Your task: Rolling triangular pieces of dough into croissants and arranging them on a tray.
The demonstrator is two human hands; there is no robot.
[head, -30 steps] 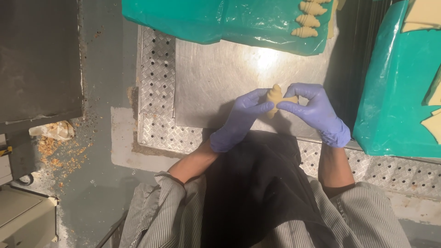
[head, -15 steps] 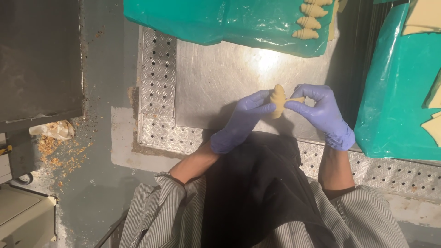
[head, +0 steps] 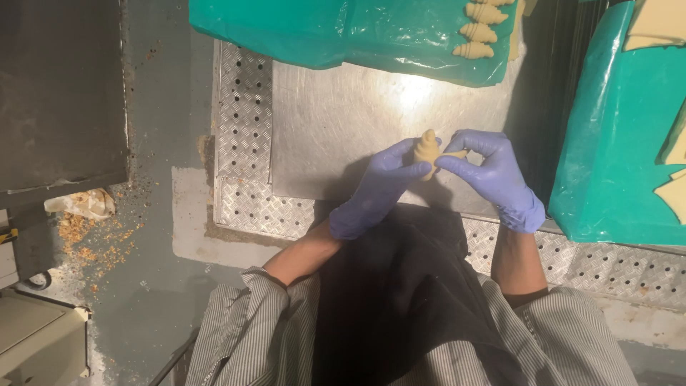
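Observation:
Both my hands wear purple gloves and meet over a smooth steel plate (head: 336, 129). Between them is a small rolled piece of pale dough (head: 427, 147), shaped like a pointed crescent. My left hand (head: 375, 187) pinches its near side with thumb and fingers. My right hand (head: 493, 175) grips its right end, where a thin tail of dough sticks out. The dough sits just above the plate's near edge.
A green plastic sheet (head: 321, 32) at the top carries three shaped dough rolls (head: 477, 32). Another green sheet (head: 614, 143) on the right holds flat dough cut-outs (head: 675, 196). Perforated tread plate (head: 243, 129) frames the steel plate. Crumbs (head: 82, 229) lie on the floor at left.
The dough has been rolled tighter and turned upright between my fingers. Both hands stayed over the same spot on the plate.

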